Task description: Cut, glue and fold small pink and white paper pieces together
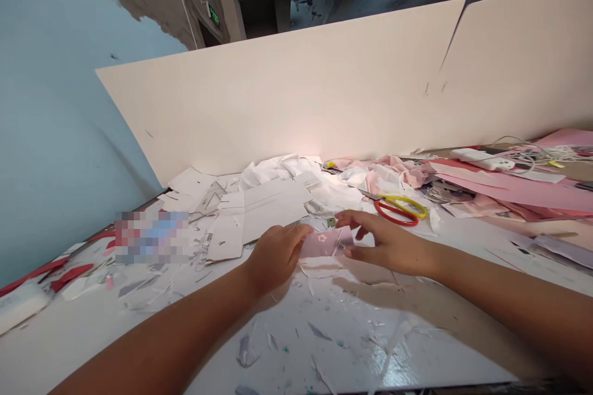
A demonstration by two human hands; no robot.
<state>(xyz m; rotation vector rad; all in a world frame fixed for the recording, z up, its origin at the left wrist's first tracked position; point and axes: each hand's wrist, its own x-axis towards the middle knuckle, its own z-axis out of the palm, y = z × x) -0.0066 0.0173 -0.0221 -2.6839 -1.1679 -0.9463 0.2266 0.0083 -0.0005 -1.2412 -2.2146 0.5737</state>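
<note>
A small pinkish-purple piece (pixel 320 244) with a pale flower outline lies between my hands, low over the table. My left hand (pixel 277 254) grips its left end, thumb and fingers pressed together. Around its right end, my right hand (pixel 380 241) is held with thumb and fingers apart; whether a fingertip touches the piece I cannot tell. Just beyond my right hand rest scissors (pixel 402 208) with one yellow and one red handle. White cardboard (pixel 271 207) lies flat beyond my left hand.
Crumpled white and pink paper (pixel 389 174) is heaped along the white partition (pixel 287 99). Pink sheets (pixel 500 188) and a white power strip (pixel 482 159) with cables lie at the right. Paper scraps litter the white table (pixel 352 345). Red pieces (pixel 71 276) lie at the left.
</note>
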